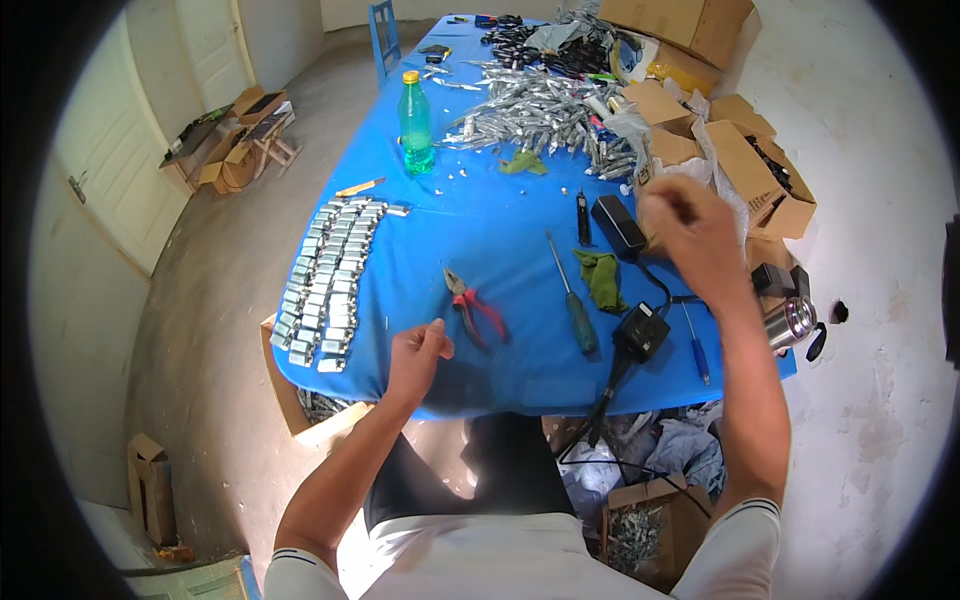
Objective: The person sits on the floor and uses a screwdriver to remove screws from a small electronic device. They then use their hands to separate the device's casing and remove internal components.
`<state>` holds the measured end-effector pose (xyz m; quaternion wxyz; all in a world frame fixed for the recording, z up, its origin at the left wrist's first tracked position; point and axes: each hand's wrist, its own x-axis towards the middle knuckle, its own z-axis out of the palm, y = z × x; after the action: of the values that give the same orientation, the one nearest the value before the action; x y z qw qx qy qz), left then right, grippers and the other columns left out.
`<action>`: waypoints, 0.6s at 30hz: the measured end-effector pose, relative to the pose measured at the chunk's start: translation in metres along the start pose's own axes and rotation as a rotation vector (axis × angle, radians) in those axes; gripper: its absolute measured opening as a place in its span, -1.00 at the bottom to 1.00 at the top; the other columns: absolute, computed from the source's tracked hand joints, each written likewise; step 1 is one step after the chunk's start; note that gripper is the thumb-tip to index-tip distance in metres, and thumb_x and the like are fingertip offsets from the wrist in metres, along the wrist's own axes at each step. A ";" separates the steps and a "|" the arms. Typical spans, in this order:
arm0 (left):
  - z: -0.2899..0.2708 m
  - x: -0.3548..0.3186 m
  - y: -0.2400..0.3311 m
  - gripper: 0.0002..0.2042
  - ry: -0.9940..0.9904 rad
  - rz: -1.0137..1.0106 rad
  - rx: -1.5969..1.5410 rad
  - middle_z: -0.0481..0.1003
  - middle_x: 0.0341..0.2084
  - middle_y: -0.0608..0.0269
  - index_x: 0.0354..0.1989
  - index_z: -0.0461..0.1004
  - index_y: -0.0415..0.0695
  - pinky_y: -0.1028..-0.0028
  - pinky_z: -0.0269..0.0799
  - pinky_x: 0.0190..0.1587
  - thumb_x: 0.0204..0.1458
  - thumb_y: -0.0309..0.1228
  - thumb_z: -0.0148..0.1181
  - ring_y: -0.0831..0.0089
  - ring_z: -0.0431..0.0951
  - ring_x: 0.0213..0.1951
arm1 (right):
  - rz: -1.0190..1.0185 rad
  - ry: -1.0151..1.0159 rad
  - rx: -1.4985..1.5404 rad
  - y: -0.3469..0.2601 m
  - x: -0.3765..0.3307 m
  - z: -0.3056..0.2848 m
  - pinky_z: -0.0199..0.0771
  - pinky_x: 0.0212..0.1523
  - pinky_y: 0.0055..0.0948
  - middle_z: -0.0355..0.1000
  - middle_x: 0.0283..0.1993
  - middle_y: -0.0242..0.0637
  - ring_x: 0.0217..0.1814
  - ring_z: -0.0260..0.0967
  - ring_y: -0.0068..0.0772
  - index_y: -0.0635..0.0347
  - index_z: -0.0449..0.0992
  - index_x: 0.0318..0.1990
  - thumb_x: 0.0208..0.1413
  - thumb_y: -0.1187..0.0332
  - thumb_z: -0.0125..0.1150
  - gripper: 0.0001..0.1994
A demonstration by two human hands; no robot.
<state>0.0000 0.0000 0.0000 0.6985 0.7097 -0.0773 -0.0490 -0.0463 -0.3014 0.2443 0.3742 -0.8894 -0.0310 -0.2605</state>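
My left hand (418, 358) is closed just above the near part of the blue-covered table, thumb pressed to the fingers. Whatever it holds, if anything, is hidden. To its right lie pliers (474, 306) with red handles, jaws pointing away. My right hand (692, 225) is raised over the table's right side, fingers curled together, and I cannot make out anything in them. Below and left of it are a black power adapter (619, 226), a green cloth (601, 280) and a screwdriver (573, 300) with a dark green handle. Small metal parts (330, 275) stand in rows at the left edge.
A green plastic bottle (415, 125) stands beyond the rows, near a cutter knife (360, 187). Silvery pieces (540, 112) are heaped farther back. Open cardboard boxes (745, 165) line the right side. A black box with cables (640, 332) and a steel flask (790, 324) sit at the near right.
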 end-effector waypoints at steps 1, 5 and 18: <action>0.004 0.010 -0.009 -0.54 -0.022 0.008 0.071 0.48 -0.65 0.27 -0.60 0.49 -0.27 0.48 0.36 -0.41 0.21 -0.13 0.06 0.55 0.46 -0.52 | 0.094 -0.050 -0.012 0.044 0.015 0.013 0.41 -0.26 -0.49 0.51 -0.33 -0.27 -0.34 0.43 -0.44 0.27 0.54 -0.25 0.07 0.37 0.21 -0.84; 0.007 0.027 -0.021 -0.60 0.111 0.232 0.587 0.39 -0.72 0.06 -0.68 0.36 -0.23 0.27 0.26 -0.52 0.16 -0.25 0.08 0.16 0.40 -0.63 | 0.292 -0.056 -0.286 0.180 0.063 0.070 0.46 -0.09 -0.25 0.55 -0.22 -0.06 -0.14 0.51 -0.09 0.30 0.52 -0.12 -0.07 0.14 0.28 -0.57; 0.019 0.026 -0.002 -0.76 -0.010 0.367 0.777 0.31 -0.74 0.17 -0.73 0.30 -0.16 0.27 0.18 -0.64 -0.08 -0.51 0.18 0.18 0.35 -0.71 | 0.815 0.057 -0.526 0.344 0.217 0.148 0.24 0.24 -0.04 0.14 0.26 0.28 0.32 0.13 0.21 0.43 0.15 0.25 -0.10 -0.17 0.22 -0.08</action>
<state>0.0220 -0.0232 -0.0015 0.3758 0.8944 -0.2182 0.1055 0.2915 -0.4781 0.0399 0.2088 -0.8862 0.3971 -0.1159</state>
